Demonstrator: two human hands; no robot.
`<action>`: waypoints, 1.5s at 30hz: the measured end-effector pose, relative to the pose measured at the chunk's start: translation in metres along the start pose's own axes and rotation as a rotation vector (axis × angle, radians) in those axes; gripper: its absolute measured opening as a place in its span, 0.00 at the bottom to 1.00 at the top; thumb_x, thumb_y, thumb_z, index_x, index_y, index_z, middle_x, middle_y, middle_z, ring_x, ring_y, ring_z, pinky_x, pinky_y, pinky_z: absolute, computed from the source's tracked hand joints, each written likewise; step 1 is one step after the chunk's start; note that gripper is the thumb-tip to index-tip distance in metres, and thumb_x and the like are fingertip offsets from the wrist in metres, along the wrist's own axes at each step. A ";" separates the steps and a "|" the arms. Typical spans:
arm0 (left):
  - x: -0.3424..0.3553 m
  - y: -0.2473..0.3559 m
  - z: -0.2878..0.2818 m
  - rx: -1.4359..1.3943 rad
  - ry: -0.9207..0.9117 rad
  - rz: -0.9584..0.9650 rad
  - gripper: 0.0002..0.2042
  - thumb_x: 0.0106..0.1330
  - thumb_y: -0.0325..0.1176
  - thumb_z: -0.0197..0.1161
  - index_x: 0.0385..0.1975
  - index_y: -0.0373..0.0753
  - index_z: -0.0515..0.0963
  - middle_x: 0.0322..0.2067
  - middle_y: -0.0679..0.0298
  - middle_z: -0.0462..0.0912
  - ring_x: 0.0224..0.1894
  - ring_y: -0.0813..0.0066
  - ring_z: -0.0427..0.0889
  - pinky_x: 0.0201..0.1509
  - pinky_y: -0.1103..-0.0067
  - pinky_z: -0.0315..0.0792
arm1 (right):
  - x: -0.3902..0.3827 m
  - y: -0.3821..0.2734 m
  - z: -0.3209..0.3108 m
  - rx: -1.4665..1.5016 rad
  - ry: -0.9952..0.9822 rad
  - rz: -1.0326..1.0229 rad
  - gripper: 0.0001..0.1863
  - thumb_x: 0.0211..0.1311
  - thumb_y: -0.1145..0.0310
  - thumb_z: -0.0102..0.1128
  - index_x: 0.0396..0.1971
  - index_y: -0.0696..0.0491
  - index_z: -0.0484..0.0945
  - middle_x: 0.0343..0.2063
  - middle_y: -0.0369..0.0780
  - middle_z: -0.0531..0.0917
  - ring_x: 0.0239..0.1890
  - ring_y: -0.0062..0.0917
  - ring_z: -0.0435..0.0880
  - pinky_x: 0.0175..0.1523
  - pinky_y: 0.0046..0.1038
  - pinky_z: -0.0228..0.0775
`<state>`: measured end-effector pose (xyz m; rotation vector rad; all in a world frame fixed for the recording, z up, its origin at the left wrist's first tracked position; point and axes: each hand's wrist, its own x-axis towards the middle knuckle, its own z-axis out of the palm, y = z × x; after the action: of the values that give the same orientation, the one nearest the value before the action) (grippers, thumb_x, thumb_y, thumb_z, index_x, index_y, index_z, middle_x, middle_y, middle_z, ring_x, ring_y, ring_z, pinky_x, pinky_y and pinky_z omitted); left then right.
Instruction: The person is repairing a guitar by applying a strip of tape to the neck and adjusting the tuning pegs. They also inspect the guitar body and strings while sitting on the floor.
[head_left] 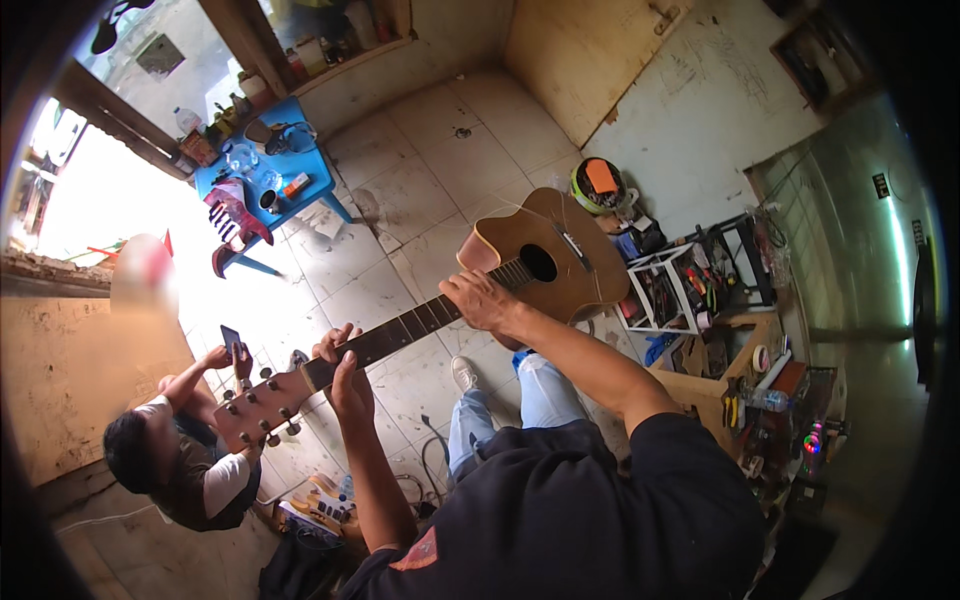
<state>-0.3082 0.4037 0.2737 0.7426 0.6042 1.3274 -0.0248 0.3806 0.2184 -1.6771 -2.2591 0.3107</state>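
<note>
An acoustic guitar [590,255] with a light brown body stretches across in front of me, its body to the far right and its headstock [262,405] to the near left. Around the neck close to the headstock, my left hand [350,380] is closed, thumb on one side and fingers on the other. My right hand [485,300] lies over the dark fretboard [405,328] where the neck meets the body, its fingers bent down against it. Whether anything small sits under those fingers is hidden. Thin pale strands show near the bridge [574,248].
A seated person [190,460] at the left holds a phone [231,340]. A blue table [315,180] bears bottles, cups and a red guitar-shaped piece. Tool racks [665,290] and a bucket [590,200] stand at the right. Cables [430,450] lie on the tiled floor.
</note>
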 end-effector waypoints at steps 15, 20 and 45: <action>0.052 -0.114 -0.019 -0.351 0.213 0.031 0.11 0.66 0.21 0.62 0.44 0.43 0.71 0.49 0.59 0.80 0.60 0.61 0.76 0.71 0.64 0.63 | 0.091 0.109 0.006 -0.299 -0.114 -0.230 0.10 0.57 0.77 0.55 0.39 0.53 0.71 0.35 0.42 0.76 0.42 0.35 0.78 0.49 0.36 0.70; 0.088 -0.174 -0.034 -0.257 0.355 -0.012 0.13 0.66 0.23 0.62 0.48 0.40 0.72 0.63 0.51 0.73 0.64 0.56 0.74 0.71 0.62 0.65 | 0.127 0.175 0.060 -0.306 -0.167 -0.316 0.08 0.58 0.74 0.55 0.38 0.52 0.71 0.34 0.41 0.75 0.41 0.35 0.78 0.48 0.35 0.70; 0.206 -0.563 -0.299 -0.492 0.580 -0.080 0.26 0.64 0.28 0.69 0.62 0.32 0.71 0.62 0.57 0.76 0.66 0.65 0.72 0.73 0.69 0.64 | 0.275 0.409 0.433 -0.552 -0.296 -0.689 0.08 0.58 0.74 0.57 0.35 0.50 0.68 0.31 0.39 0.72 0.37 0.32 0.76 0.46 0.33 0.69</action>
<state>-0.1489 0.6022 -0.3456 -0.0782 0.7108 1.5410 0.1047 0.7668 -0.2959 -0.9598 -3.1772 -0.2707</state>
